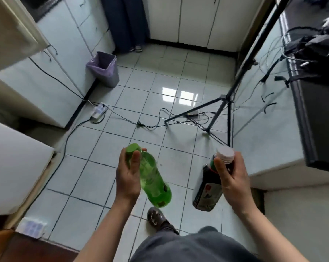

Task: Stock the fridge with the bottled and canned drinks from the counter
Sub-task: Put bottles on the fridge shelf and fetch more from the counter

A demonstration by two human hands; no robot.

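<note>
Nearer the wearer than the tripod (216,108), and off to its left, the thumb and fingers (144,149) of the left hand (127,176) curl round the neck of a green bottle (154,184), just under its green cap (133,149). That hand grips the bottle in the air over the tiled floor (156,87), cap pointing toward the tripod and base tilted down toward the wearer. Straight in front of the tripod's feet, on the wearer's side, the thumb and fingers (240,161) of the right hand (231,176) wrap the neck of a dark bottle (205,193) beneath its white cap (225,153). This bottle is also held clear of the floor, with a pale label on its lower body. The two bottles are apart, each touching only the hand that carries it. Nearer still than the tripod, a dark shoe (156,217) stands on the tiles, and grey trousers fill the bottom edge.

Black cables run leftward from the tripod's feet toward a white power strip (98,112). Farther left of the tripod and beyond it, a grey waste bin (105,69) with a lilac liner sits against white cabinets. Right of the tripod, a dark counter (319,120) carries a black bag (315,50) and loose wires. Beyond the tripod, by the far wall, another person's legs (129,25) stand in dark trousers.
</note>
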